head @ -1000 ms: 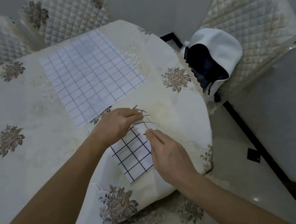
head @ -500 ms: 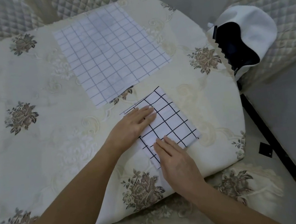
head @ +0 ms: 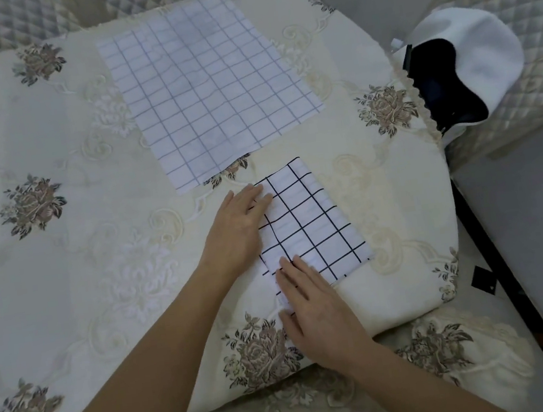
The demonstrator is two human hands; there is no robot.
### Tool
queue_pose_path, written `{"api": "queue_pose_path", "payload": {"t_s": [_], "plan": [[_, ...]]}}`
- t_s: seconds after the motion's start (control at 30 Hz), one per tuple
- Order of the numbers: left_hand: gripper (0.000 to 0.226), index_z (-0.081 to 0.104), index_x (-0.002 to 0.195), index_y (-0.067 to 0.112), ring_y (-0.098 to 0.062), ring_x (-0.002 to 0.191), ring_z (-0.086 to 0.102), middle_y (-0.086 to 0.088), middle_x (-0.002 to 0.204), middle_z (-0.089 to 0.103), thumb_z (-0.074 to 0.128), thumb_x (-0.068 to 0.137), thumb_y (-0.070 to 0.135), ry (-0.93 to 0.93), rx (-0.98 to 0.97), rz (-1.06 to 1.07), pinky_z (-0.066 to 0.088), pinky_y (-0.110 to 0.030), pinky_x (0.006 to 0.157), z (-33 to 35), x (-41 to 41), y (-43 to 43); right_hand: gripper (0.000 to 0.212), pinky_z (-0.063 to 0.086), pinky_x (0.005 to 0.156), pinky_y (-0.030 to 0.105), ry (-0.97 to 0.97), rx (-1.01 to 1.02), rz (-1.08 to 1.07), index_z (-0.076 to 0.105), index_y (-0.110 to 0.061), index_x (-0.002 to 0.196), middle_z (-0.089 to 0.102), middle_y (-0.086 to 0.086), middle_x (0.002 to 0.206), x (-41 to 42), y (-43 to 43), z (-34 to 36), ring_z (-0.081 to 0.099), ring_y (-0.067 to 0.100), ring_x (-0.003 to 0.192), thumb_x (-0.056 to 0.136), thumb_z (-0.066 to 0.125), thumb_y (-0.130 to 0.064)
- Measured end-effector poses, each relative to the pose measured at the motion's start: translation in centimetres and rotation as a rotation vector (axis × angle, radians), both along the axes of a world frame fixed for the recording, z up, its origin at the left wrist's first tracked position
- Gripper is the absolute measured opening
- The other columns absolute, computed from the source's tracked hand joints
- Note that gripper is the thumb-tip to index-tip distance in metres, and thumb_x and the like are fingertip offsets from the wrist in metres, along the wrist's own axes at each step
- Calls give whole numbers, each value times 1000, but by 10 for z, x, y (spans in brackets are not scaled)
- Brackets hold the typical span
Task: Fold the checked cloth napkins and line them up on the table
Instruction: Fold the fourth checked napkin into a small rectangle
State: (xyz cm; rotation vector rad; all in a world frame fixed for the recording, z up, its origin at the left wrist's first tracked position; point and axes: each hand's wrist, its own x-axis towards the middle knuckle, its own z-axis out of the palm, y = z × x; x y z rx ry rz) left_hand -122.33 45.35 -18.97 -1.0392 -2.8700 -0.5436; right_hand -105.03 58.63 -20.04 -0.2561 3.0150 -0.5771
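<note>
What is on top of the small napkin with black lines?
Two flat hands: the left hand presses its left edge, the right hand its near corner. The bits of napkin under them are hidden.

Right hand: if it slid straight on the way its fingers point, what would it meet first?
The right hand lies flat on the folded black-checked napkin; sliding on, it would cross more napkin, then probably meet the left hand, flat on the napkin's left edge.
</note>
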Motion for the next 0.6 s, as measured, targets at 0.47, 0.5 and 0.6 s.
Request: {"api": "queue_pose_path", "payload": {"t_s": [0.47,0.5,0.6], "plan": [[71,22,158,19,-24,154,9,-8,167,13,22,101,60,-39,-285,88,18,-51,122,-17,35,6,55,38,115,44,139,-219,21,55,-8,138,49,9,148,-45,62,20,34,24,146,93,58,-40],[71,22,158,17,-24,154,9,-9,167,12,26,101,59,-26,-274,126,17,-52,122,-14,38,8,59,33,118,46,145,-154,30,51,-7,142,43,10,153,-56,71,17,28,25,149,95,55,-41],[71,18,159,12,-25,154,6,-12,167,10,31,101,52,-39,-211,241,14,-50,124,-9,62,25,75,17,125,46,57,29,41,25,-7,157,18,12,166,-75,87,4,6,24,155,101,34,-57]]}}
